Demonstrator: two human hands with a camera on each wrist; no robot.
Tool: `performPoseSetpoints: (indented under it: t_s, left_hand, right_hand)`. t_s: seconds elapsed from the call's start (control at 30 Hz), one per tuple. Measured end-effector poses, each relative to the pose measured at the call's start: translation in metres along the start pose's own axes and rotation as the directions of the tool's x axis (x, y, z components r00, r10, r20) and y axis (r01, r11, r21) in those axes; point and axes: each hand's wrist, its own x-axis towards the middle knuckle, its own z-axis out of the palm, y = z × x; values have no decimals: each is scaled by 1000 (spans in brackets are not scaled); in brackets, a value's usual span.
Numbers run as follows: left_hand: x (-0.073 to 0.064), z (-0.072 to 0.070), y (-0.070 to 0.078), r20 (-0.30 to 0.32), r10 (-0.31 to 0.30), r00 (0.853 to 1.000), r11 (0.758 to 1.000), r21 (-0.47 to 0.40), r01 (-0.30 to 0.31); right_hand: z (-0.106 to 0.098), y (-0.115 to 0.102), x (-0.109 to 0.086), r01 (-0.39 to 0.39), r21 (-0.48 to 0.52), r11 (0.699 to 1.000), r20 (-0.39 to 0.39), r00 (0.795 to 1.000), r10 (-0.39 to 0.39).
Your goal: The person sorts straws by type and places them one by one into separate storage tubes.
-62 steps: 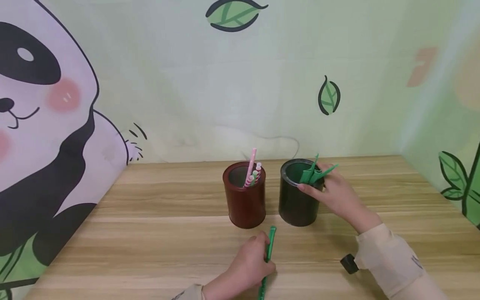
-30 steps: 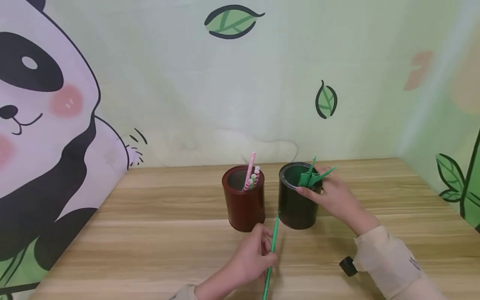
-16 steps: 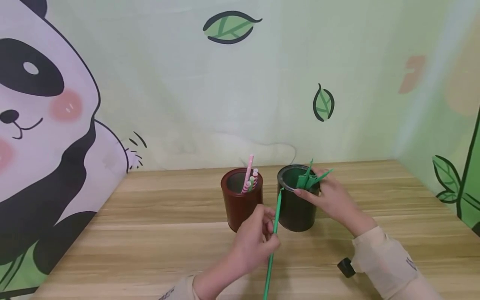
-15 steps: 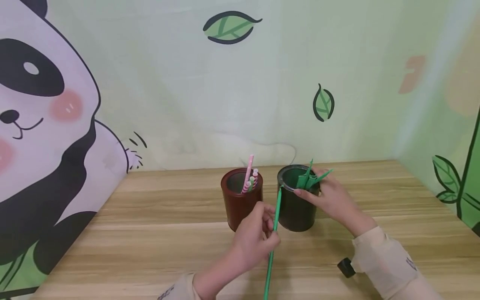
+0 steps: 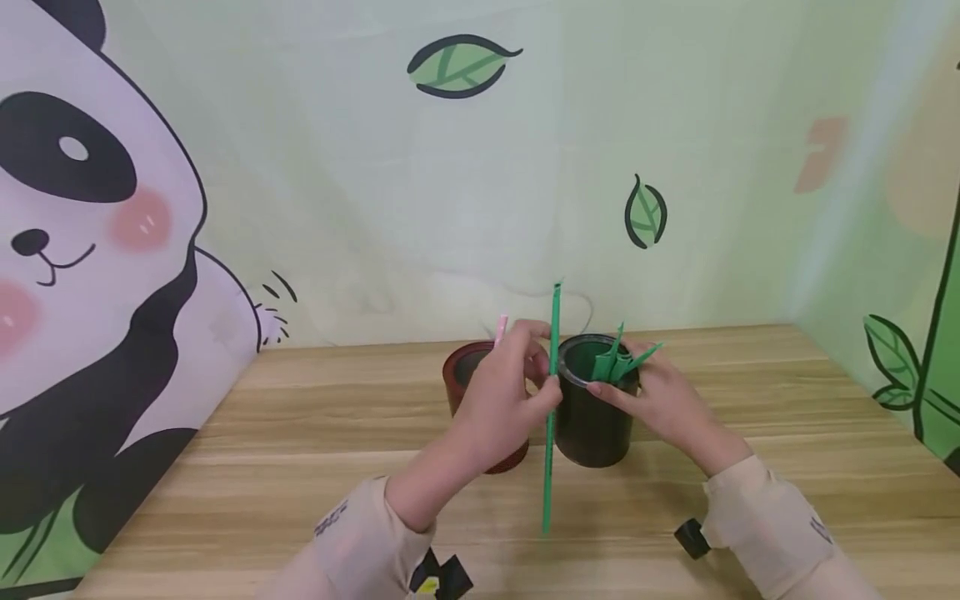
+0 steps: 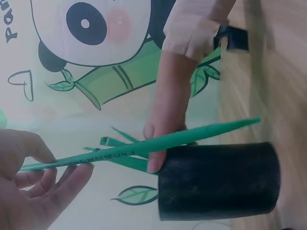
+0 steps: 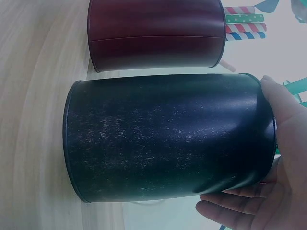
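Note:
My left hand (image 5: 495,400) pinches a long green straw (image 5: 548,467) between thumb and fingers. It stands nearly upright beside the black cup (image 5: 592,433), its lower end above the table. Small dark print runs along the straw (image 6: 168,142) in the left wrist view. Several more green straws (image 5: 604,365) lean inside the black cup. My right hand (image 5: 671,404) grips that cup at its right rim, thumb at the front. Partly behind my left hand is a dark red cup (image 5: 457,385). Striped and dotted paper straws (image 7: 244,19) stick out of it in the right wrist view.
Both cups stand side by side on the wood-grain table (image 5: 322,417). A wall sheet (image 5: 360,200) with a panda and leaves rises behind the table. Black wrist devices (image 5: 692,538) hang below both sleeves.
My left hand has lifted the green straw from low over the table and moved it up and forward, beside the black cup's rim. My right hand keeps its grip on the cup.

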Motion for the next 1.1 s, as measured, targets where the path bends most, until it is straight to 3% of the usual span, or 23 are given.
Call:
performPoseSetpoints:
  t_s: [0.1, 0.43, 0.73, 0.83, 1.1]
  left_hand:
    - [11, -3, 1, -32, 42, 999, 999, 20, -42]
    - [41, -10, 7, -161, 96, 982, 995, 37, -91]
    - [56, -5, 11, -307, 153, 939, 988, 81, -134]
    - [58, 1, 9, -320, 161, 934, 986, 88, -140]
    - [56, 15, 3, -271, 186, 944, 979, 130, -155]
  right_hand:
    - [0, 0, 0, -4, -6, 1000, 1, 1000, 4]
    - [1, 2, 1, -13, 6, 1000, 4, 1000, 13]
    - [0, 3, 2, -5, 1, 1000, -4, 1000, 5]
    - [1, 4, 2, 2, 16, 1000, -4, 1000, -2]
    - [1, 4, 3, 28, 51, 998, -8, 1000, -28]
